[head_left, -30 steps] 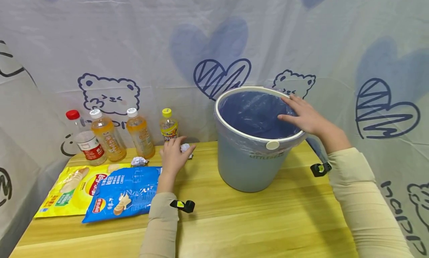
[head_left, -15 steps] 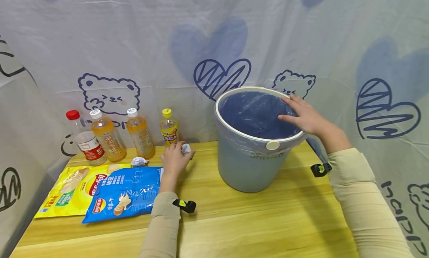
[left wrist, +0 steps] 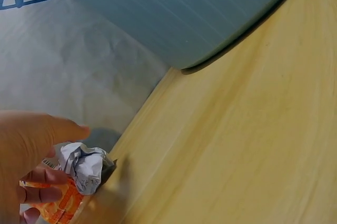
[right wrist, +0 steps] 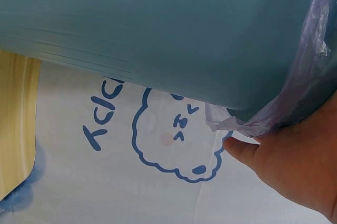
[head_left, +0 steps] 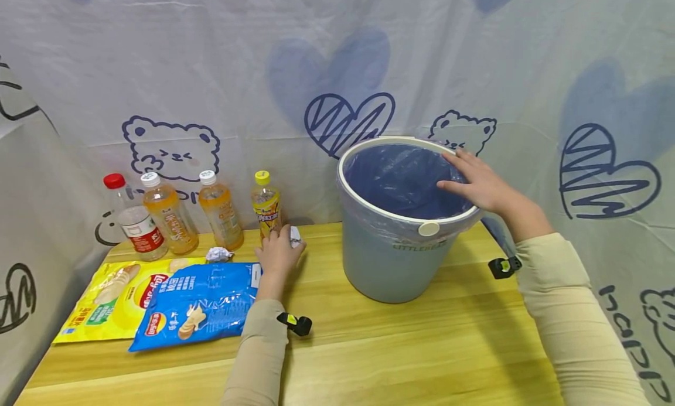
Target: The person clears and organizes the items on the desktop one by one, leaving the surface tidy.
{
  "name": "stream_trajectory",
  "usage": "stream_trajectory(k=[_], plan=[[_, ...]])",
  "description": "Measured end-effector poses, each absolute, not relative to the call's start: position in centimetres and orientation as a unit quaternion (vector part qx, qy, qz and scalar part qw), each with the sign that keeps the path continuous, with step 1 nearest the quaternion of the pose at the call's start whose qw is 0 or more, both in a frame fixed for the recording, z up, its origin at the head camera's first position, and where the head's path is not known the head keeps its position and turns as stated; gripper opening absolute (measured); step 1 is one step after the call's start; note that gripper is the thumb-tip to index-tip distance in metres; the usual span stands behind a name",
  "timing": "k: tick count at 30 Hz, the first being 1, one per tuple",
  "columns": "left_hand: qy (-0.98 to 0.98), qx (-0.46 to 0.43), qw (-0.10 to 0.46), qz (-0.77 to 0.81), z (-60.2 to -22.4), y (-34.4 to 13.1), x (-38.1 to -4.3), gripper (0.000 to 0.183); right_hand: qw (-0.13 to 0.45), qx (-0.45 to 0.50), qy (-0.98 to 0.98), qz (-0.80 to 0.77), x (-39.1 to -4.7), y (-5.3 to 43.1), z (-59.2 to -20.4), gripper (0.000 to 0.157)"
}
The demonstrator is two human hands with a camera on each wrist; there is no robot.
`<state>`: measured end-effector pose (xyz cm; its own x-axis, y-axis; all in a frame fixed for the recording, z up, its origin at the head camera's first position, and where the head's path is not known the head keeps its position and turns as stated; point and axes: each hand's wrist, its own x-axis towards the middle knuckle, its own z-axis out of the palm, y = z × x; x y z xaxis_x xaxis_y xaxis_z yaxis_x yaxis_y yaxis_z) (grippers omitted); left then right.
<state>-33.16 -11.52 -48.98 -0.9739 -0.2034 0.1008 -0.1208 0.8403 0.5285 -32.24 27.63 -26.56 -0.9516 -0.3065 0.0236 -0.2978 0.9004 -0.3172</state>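
In the head view, my left hand (head_left: 278, 252) reaches to a crumpled paper ball (head_left: 295, 236) in front of the yellow-capped bottle (head_left: 266, 204). The left wrist view shows the thumb spread above the silvery-white paper ball (left wrist: 87, 167), with a gap between them. The other fingers lie beside the ball, near the bottle's orange label (left wrist: 62, 203); whether they touch it is unclear. My right hand (head_left: 482, 180) rests with extended fingers on the white rim of a grey-blue bin (head_left: 395, 265) with a clear liner. One fingertip shows beside the liner (right wrist: 253, 124) in the right wrist view.
Left of the hand stand two amber bottles (head_left: 171, 218) (head_left: 221, 215) and a red-capped bottle (head_left: 139, 227). Another paper ball (head_left: 218, 254) lies behind the blue chip bag (head_left: 203, 303), which overlaps a yellow chip bag (head_left: 100, 312). A patterned curtain (head_left: 237, 72) hangs behind the wooden table (head_left: 411, 359).
My left hand has shifted slightly right, its fingers drawing in behind and beside the paper ball. The right hand and the bin have stayed in place.
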Motion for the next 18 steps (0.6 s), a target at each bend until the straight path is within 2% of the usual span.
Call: stream_trajectory(k=[18], plan=[[-0.959,0.072,0.062,-0.265,-49.40,-11.44,-33.28,0.063,0.010,-0.154,0.974,-0.166,-32.11,27.59,-26.55,0.077]])
